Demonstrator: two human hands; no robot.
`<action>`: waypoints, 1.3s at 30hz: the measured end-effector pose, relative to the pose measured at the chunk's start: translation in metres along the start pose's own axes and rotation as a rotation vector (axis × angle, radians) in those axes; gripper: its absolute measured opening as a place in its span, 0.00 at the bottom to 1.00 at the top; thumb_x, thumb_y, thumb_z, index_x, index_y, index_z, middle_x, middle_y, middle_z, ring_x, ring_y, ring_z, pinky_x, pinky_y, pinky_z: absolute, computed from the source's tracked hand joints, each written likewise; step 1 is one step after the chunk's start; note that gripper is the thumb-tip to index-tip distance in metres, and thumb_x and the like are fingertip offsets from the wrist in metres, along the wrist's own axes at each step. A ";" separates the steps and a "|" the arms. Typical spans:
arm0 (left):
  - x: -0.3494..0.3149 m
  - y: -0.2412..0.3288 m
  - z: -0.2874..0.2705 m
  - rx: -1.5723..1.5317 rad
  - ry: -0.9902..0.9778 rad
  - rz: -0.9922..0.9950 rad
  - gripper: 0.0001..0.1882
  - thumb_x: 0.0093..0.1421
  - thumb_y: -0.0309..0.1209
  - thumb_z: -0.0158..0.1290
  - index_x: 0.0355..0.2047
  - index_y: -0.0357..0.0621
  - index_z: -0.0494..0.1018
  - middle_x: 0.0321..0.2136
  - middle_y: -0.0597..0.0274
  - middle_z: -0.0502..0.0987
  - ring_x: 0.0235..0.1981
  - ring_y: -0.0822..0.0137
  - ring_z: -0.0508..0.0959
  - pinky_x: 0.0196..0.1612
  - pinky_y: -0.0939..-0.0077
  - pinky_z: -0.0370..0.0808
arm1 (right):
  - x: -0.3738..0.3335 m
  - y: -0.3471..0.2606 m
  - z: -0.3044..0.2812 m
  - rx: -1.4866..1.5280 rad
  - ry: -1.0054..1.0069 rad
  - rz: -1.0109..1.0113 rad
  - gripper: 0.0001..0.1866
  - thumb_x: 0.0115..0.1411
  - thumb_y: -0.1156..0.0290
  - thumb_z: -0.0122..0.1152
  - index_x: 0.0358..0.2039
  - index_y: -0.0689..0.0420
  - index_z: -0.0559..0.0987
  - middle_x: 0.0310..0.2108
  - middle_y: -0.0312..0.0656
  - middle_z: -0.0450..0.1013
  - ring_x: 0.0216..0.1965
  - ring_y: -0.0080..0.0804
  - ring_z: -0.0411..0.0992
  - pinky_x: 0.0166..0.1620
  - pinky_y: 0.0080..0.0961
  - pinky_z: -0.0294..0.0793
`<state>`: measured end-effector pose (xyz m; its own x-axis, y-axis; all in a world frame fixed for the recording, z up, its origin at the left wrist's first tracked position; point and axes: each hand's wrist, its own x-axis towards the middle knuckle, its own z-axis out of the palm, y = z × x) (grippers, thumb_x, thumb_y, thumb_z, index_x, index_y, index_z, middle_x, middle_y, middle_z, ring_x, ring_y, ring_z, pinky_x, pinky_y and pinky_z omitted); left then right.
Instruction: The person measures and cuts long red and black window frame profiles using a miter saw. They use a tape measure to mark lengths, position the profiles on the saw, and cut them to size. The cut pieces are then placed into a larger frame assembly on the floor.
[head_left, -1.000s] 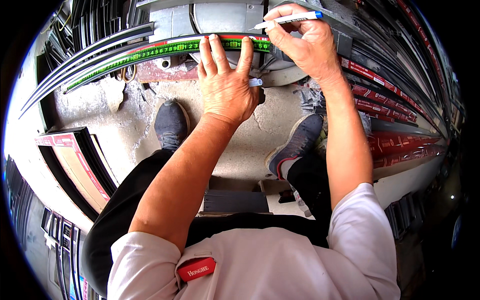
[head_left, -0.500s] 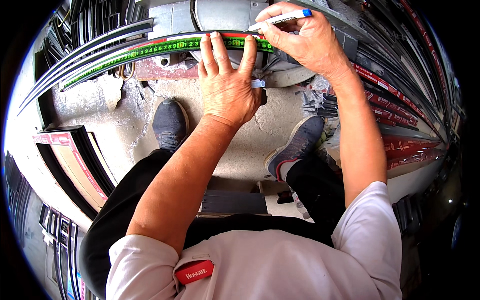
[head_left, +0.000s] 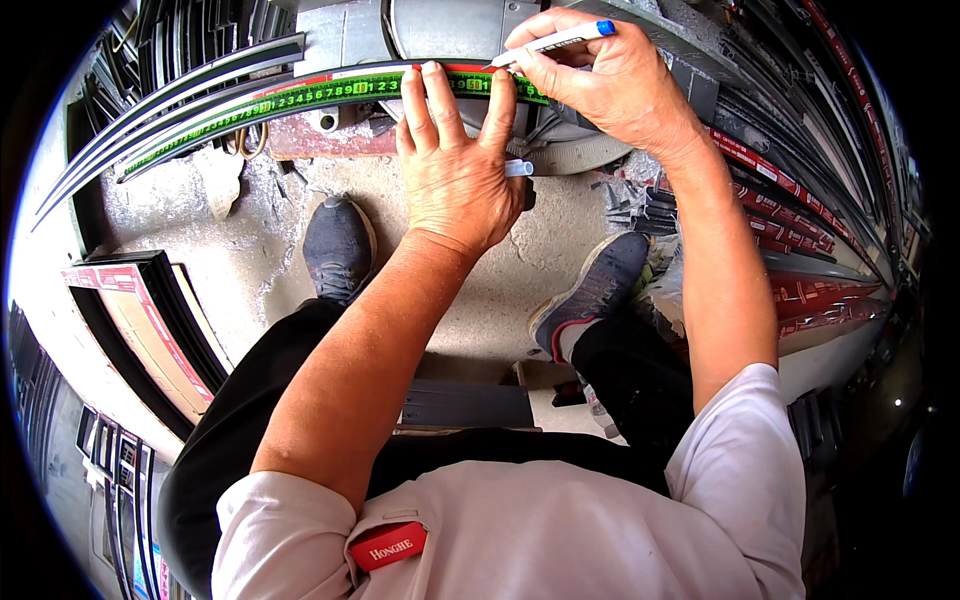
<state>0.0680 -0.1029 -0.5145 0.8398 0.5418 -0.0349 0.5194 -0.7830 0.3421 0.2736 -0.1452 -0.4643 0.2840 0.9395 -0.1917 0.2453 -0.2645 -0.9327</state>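
Across the top lies a long dark profile strip point(head_left: 330, 77) with a red and white band. A green tape measure point(head_left: 300, 98) with yellow marks runs along its near side. My left hand point(head_left: 450, 180) presses the tape against the strip with outstretched fingertips; its thumb is hidden. A pale translucent pen cap point(head_left: 518, 168) pokes out beside that palm, next to a dark object only partly visible. My right hand point(head_left: 610, 95) pinches a white pen point(head_left: 565, 40) with a blue end, its tip at the strip's red band, just above my left fingers.
Behind the strip stands grey metal machinery point(head_left: 440, 28). More dark profiles point(head_left: 190, 95) are at the upper left, and red-wrapped profiles point(head_left: 790, 225) lie to the right. A dark frame point(head_left: 150, 320) stands at the left. Both shoes point(head_left: 340, 245) rest on the dusty floor.
My right hand has shifted slightly left, bringing the pen tip down onto the strip's red band. My left hand stays in place on the tape.
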 end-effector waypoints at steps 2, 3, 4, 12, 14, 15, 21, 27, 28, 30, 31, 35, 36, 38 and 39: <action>0.000 0.000 -0.001 -0.004 0.000 -0.001 0.50 0.55 0.43 0.57 0.78 0.64 0.51 0.71 0.24 0.43 0.72 0.22 0.46 0.66 0.30 0.59 | -0.002 -0.005 -0.001 0.010 0.001 0.002 0.06 0.64 0.76 0.66 0.41 0.62 0.85 0.35 0.39 0.83 0.38 0.23 0.79 0.43 0.23 0.79; 0.000 0.000 -0.001 0.000 -0.003 -0.002 0.50 0.55 0.43 0.57 0.78 0.64 0.51 0.71 0.24 0.43 0.72 0.22 0.46 0.66 0.30 0.59 | -0.002 -0.007 -0.001 0.015 0.001 0.003 0.06 0.64 0.76 0.66 0.41 0.62 0.85 0.35 0.39 0.83 0.38 0.24 0.79 0.43 0.23 0.79; 0.000 0.000 -0.001 0.003 -0.006 -0.004 0.50 0.55 0.43 0.57 0.78 0.64 0.51 0.72 0.24 0.43 0.72 0.22 0.46 0.67 0.30 0.59 | -0.001 -0.006 0.000 0.012 -0.004 0.017 0.06 0.64 0.76 0.66 0.41 0.62 0.85 0.36 0.39 0.83 0.38 0.24 0.79 0.43 0.23 0.79; 0.001 0.002 -0.002 0.004 -0.020 -0.006 0.51 0.54 0.43 0.57 0.78 0.63 0.50 0.71 0.24 0.43 0.72 0.21 0.45 0.67 0.29 0.58 | 0.000 -0.002 0.001 0.012 -0.010 0.027 0.06 0.64 0.76 0.66 0.41 0.61 0.85 0.36 0.39 0.83 0.38 0.24 0.79 0.44 0.23 0.79; 0.001 0.002 -0.002 0.001 -0.015 -0.004 0.51 0.54 0.42 0.58 0.78 0.63 0.50 0.72 0.24 0.43 0.72 0.21 0.45 0.67 0.29 0.58 | -0.001 -0.002 0.001 0.018 -0.007 0.051 0.06 0.65 0.76 0.66 0.41 0.62 0.86 0.36 0.39 0.83 0.38 0.24 0.79 0.43 0.22 0.79; 0.001 0.002 -0.002 0.003 -0.014 -0.004 0.51 0.54 0.42 0.58 0.78 0.63 0.50 0.72 0.23 0.42 0.72 0.21 0.45 0.67 0.29 0.58 | -0.001 -0.003 0.001 0.021 -0.005 0.062 0.06 0.65 0.76 0.66 0.41 0.62 0.86 0.36 0.39 0.83 0.38 0.23 0.79 0.43 0.22 0.79; 0.000 0.002 0.000 0.009 0.026 -0.006 0.53 0.51 0.43 0.61 0.77 0.61 0.53 0.71 0.24 0.47 0.73 0.24 0.48 0.66 0.32 0.58 | -0.001 -0.003 0.001 0.011 -0.004 0.052 0.06 0.65 0.76 0.66 0.42 0.62 0.85 0.35 0.38 0.83 0.37 0.23 0.78 0.42 0.22 0.79; 0.000 0.002 0.000 0.012 0.024 -0.006 0.53 0.51 0.44 0.62 0.77 0.60 0.52 0.71 0.24 0.47 0.73 0.24 0.48 0.66 0.33 0.58 | -0.001 -0.003 0.001 0.028 -0.015 0.079 0.07 0.65 0.76 0.66 0.42 0.62 0.85 0.35 0.38 0.83 0.37 0.22 0.78 0.42 0.22 0.78; 0.000 0.002 0.000 0.010 0.024 -0.005 0.53 0.51 0.44 0.62 0.77 0.60 0.52 0.71 0.24 0.47 0.73 0.24 0.48 0.66 0.33 0.58 | -0.001 -0.002 0.001 0.029 -0.013 0.080 0.07 0.65 0.76 0.66 0.42 0.62 0.85 0.35 0.38 0.83 0.37 0.22 0.78 0.42 0.22 0.78; 0.000 0.002 0.000 0.008 0.023 -0.006 0.53 0.50 0.44 0.62 0.77 0.60 0.52 0.71 0.24 0.47 0.73 0.24 0.48 0.66 0.33 0.58 | 0.000 -0.002 0.001 0.030 -0.010 0.081 0.07 0.65 0.76 0.66 0.42 0.62 0.85 0.35 0.38 0.83 0.37 0.22 0.78 0.42 0.22 0.78; 0.000 0.002 0.001 0.008 0.021 -0.007 0.53 0.50 0.43 0.62 0.77 0.61 0.53 0.71 0.24 0.46 0.73 0.24 0.48 0.67 0.33 0.58 | 0.000 -0.002 0.001 0.027 -0.010 0.076 0.07 0.65 0.76 0.66 0.42 0.62 0.85 0.35 0.38 0.83 0.37 0.22 0.78 0.42 0.22 0.78; 0.000 0.003 0.000 0.012 0.017 -0.013 0.54 0.50 0.43 0.63 0.77 0.61 0.53 0.72 0.24 0.46 0.73 0.24 0.47 0.67 0.33 0.58 | -0.001 -0.003 0.001 0.043 -0.012 0.069 0.07 0.65 0.76 0.66 0.42 0.62 0.85 0.35 0.38 0.83 0.38 0.22 0.78 0.43 0.22 0.78; 0.000 0.003 0.000 0.009 0.017 -0.012 0.53 0.50 0.43 0.63 0.77 0.61 0.53 0.72 0.24 0.46 0.73 0.24 0.47 0.67 0.32 0.58 | -0.001 -0.003 0.002 0.055 -0.012 0.074 0.07 0.65 0.76 0.66 0.42 0.62 0.85 0.35 0.38 0.83 0.38 0.22 0.78 0.43 0.22 0.78; 0.000 0.002 0.001 0.003 0.017 -0.011 0.53 0.50 0.44 0.63 0.77 0.61 0.52 0.72 0.24 0.46 0.73 0.24 0.47 0.66 0.32 0.58 | -0.001 -0.002 0.001 0.059 -0.016 0.075 0.07 0.65 0.76 0.66 0.42 0.62 0.85 0.36 0.38 0.83 0.38 0.22 0.78 0.43 0.22 0.78; 0.000 0.002 0.001 0.003 0.020 -0.010 0.53 0.50 0.44 0.63 0.77 0.61 0.52 0.72 0.24 0.46 0.73 0.24 0.47 0.66 0.32 0.58 | -0.001 -0.002 0.001 0.062 -0.018 0.075 0.07 0.65 0.77 0.66 0.42 0.62 0.85 0.36 0.38 0.83 0.38 0.22 0.78 0.43 0.22 0.78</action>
<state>0.0694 -0.1049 -0.5144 0.8313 0.5555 -0.0192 0.5282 -0.7787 0.3386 0.2716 -0.1453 -0.4631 0.2820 0.9217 -0.2664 0.1662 -0.3204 -0.9326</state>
